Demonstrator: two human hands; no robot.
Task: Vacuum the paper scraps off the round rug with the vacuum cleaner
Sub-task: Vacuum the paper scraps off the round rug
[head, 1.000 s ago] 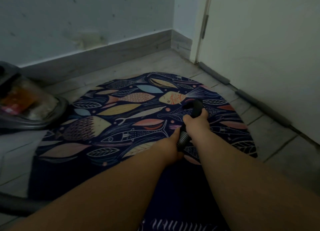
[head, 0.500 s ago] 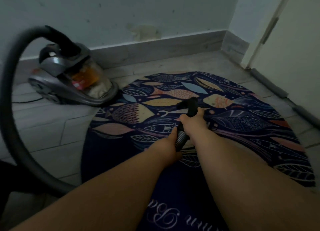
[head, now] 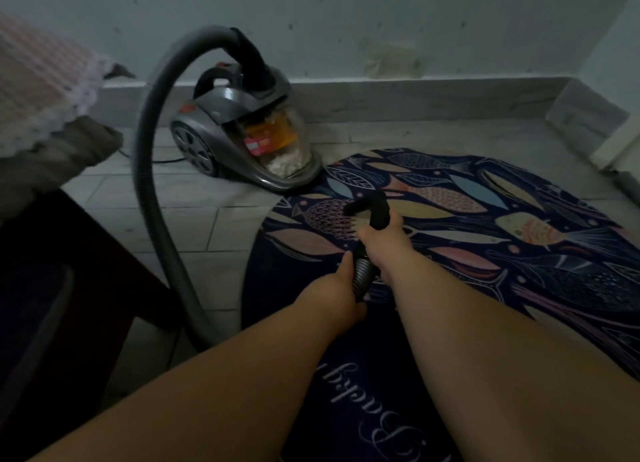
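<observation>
A round dark-blue rug [head: 485,219] with coloured fish lies on the tiled floor. My right hand [head: 384,243] grips the black curved nozzle handle [head: 375,208] of the vacuum hose over the rug's left part. Just behind it, my left hand [head: 336,295] holds the ribbed grey hose end [head: 363,276]. The grey hose [head: 149,191] arcs up to the grey canister vacuum cleaner [head: 242,139], which stands at the rug's far left edge with white scraps in its clear bin. I see no paper scraps on the rug.
A wall with a grey skirting board [head: 415,98] runs behind the vacuum. A dark piece of furniture [head: 52,288] and a white-edged cloth [head: 45,91] stand at the left. A door's foot with a grey draught strip [head: 627,184] shows at the right. A black power cord [head: 166,159] lies by the vacuum.
My view has swung left, bringing the vacuum cleaner, hose arc and furniture into sight. Both hands keep their grip on the hose, with the nozzle now over the rug's left part.
</observation>
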